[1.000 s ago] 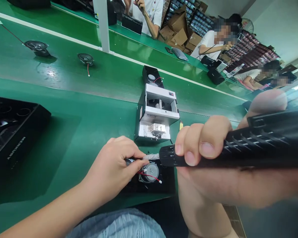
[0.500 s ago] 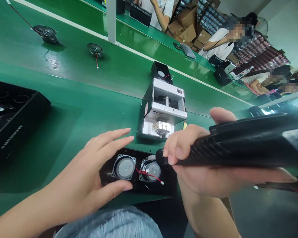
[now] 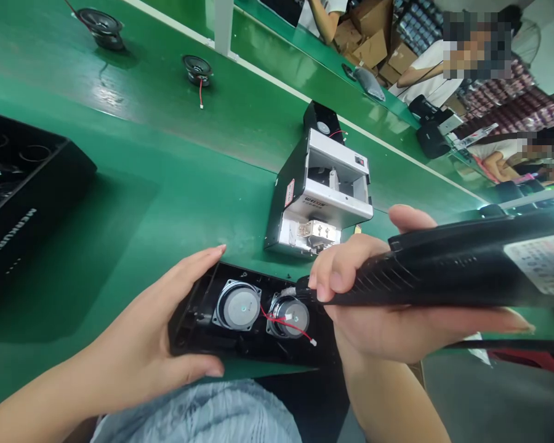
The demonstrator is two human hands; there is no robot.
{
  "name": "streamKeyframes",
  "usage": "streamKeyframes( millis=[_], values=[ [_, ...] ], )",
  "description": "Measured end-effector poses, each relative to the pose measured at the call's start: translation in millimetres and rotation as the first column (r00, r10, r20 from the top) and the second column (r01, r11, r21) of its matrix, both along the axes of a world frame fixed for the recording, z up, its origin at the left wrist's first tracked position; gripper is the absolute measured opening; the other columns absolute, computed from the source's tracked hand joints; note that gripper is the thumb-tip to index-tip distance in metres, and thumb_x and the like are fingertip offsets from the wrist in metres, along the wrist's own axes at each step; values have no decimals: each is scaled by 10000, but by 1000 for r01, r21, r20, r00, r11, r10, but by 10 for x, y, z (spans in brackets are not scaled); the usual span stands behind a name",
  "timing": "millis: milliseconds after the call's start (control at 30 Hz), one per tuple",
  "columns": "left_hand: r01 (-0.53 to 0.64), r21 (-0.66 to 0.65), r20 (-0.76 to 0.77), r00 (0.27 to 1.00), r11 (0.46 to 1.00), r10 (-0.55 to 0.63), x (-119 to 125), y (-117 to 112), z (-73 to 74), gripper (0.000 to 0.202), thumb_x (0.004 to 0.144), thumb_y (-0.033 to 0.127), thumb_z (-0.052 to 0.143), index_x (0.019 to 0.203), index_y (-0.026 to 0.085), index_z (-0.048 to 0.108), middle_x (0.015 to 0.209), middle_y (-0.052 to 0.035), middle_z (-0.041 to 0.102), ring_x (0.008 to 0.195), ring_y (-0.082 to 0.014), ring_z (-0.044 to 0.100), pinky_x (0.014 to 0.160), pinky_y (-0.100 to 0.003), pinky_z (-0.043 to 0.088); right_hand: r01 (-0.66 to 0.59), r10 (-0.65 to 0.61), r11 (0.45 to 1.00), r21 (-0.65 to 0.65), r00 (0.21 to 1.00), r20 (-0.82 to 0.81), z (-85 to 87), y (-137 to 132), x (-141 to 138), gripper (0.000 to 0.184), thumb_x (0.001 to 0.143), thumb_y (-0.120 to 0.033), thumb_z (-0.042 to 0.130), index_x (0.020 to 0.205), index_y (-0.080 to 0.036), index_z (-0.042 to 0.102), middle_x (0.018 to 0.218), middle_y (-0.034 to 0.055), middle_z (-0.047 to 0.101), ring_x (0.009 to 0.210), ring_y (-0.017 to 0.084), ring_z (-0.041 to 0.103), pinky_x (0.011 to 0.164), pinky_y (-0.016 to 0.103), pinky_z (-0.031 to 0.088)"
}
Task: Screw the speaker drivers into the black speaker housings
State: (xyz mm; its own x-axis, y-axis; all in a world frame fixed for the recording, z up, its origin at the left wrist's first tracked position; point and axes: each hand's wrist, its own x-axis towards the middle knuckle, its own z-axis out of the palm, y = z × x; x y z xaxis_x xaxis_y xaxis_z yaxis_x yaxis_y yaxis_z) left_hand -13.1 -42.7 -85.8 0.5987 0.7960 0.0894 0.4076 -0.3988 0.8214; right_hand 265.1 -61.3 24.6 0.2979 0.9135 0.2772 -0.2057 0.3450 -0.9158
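Note:
A black speaker panel (image 3: 198, 335) lies at the table's near edge, with two silver-backed speakers (image 3: 240, 309) set in it and red wires (image 3: 277, 319) across the right one. My left hand (image 3: 166, 326) grips the panel's left end, fingers along the far edge and thumb along the near edge. Wrapped in my right hand (image 3: 373, 326) is a black electric screwdriver (image 3: 443, 267), held nearly level with its tip pointing left. The tip is at the upper corner of the right speaker; whether it touches a screw cannot be made out.
Just beyond the panel stands a silver-and-black screw feeder (image 3: 323, 197). A black speaker cabinet (image 3: 28, 172) is at the left. Two loose speakers (image 3: 197, 71) and a small black box with a speaker (image 3: 322, 120) sit farther back. Several people work across the green bench (image 3: 157, 129).
My left hand has gone from hovering over the panel's left part to holding its left end. The screwdriver stays by the right speaker. My view has shifted slightly.

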Motion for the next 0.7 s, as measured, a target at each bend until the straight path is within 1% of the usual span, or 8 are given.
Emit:
streamKeyframes(
  millis=[167,267,400,533,567,600,667,700],
  values=[
    [-17,-5,18,1000,1000,17,28,-19,7,1173,808,842,838,1772,449,298,1811,-37,447,1613,-400,520,1312,-530,517,2,-2,1000,-20,1000,-1,-23,-14,-2,578,838,-850,768,1189,-399,850,611,-13,725,438,189,597,449,329,543],
    [-50,-30,34,998,998,51,67,-54,35,1129,830,884,779,1765,455,313,1807,-25,451,1630,-386,499,1336,-535,485,-11,12,999,-33,1000,24,-45,-23,12,585,850,-856,749,1208,-403,842,627,-5,733,457,200,615,469,346,560],
    [-67,-54,33,997,996,69,85,-73,58,1115,832,913,743,1760,462,321,1809,-20,449,1641,-383,484,1351,-537,467,-42,41,999,0,996,79,-76,-26,23,602,902,-849,692,1251,-380,833,637,10,738,469,211,625,503,366,571],
    [-28,-9,21,999,1000,28,52,-39,33,1141,828,876,789,1769,461,294,1804,-31,457,1629,-385,501,1327,-526,498,-56,50,997,56,994,100,-82,-95,16,628,960,-831,629,1289,-331,819,671,23,743,501,208,634,523,369,564],
    [-19,-2,25,1000,1000,19,47,-28,25,1153,824,866,802,1772,454,291,1801,-41,461,1623,-389,509,1320,-528,506,-83,77,995,49,990,114,-78,-127,14,580,990,-787,633,1298,-330,812,703,31,757,533,213,651,546,380,573],
    [-15,-1,30,999,1000,15,45,-18,18,1162,820,859,814,1773,447,292,1797,-49,466,1615,-390,518,1313,-530,514,-121,115,992,37,984,139,-73,-163,13,487,1033,-704,637,1315,-342,800,740,36,770,573,220,672,576,394,585],
    [-15,-5,46,999,1000,15,51,-5,9,1174,808,845,837,1770,435,304,1783,-58,483,1595,-388,542,1300,-527,530,-203,197,979,7,956,217,-66,-227,11,294,1099,-432,608,1333,-374,776,796,30,781,648,227,705,636,420,605],
    [-13,-6,56,998,1000,13,58,-2,5,1180,802,835,850,1769,430,309,1776,-60,492,1585,-384,554,1295,-523,537,-234,225,972,4,938,262,-67,-248,11,328,1092,-285,575,1341,-388,762,804,21,774,665,222,711,656,424,609]
  ],
)
